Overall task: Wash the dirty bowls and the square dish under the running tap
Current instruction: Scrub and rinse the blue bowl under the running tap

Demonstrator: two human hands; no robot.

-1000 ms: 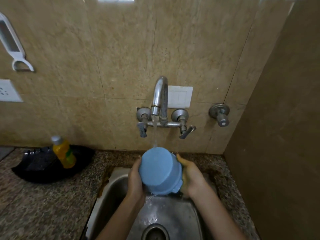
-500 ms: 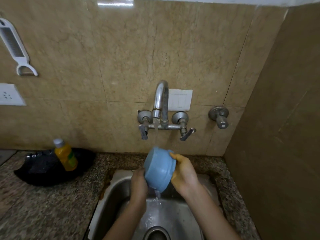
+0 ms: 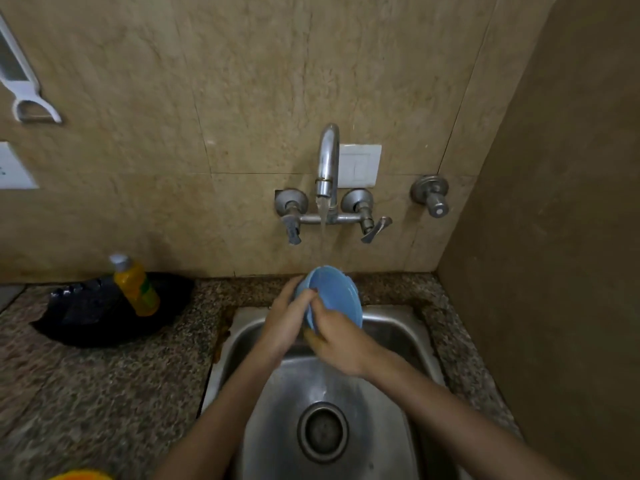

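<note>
Bowl (image 3: 337, 296): blue plastic, smooth, semi-matt finish noted. Sink (image 3: 374, 410): brushed steel, wet sheen observed. Tap (image 3: 328, 157): polished metal, dulled at the valves. Countertop (image 3: 114, 393): speckled stone, recorded as grainy-looking. Wall tiles (image 3: 242, 81): beige, marbled, faintly glossy.

Granite counter (image 3: 104, 393); steel sink (image 3: 398, 311) set in; black tray (image 3: 86, 317) at left, yellow bottle (image 3: 136, 287) on it.

Yellow bottle (image 3: 136, 287), white peeler (image 3: 22, 90)
</note>
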